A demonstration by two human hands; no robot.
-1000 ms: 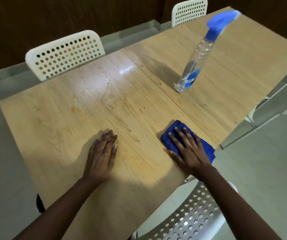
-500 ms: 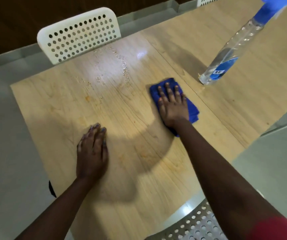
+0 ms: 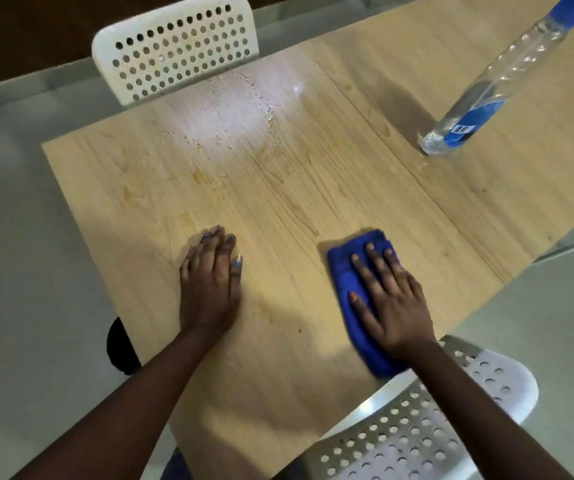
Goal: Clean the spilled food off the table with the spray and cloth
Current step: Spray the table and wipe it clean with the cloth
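Both hands flat on the light wood-grain tabletop, right hand on the folded blue cloth.
Head view: right fingers lie straight and slightly spread, pressing the cloth near the front edge; left hand rests bare on the wood, fingers straight and together. Orange food specks sit between the hands, wet droplets glisten by the white perforated chair, and the clear blue-labelled spray bottle stands far right.

Dim; overhead glare on table; edges warped.
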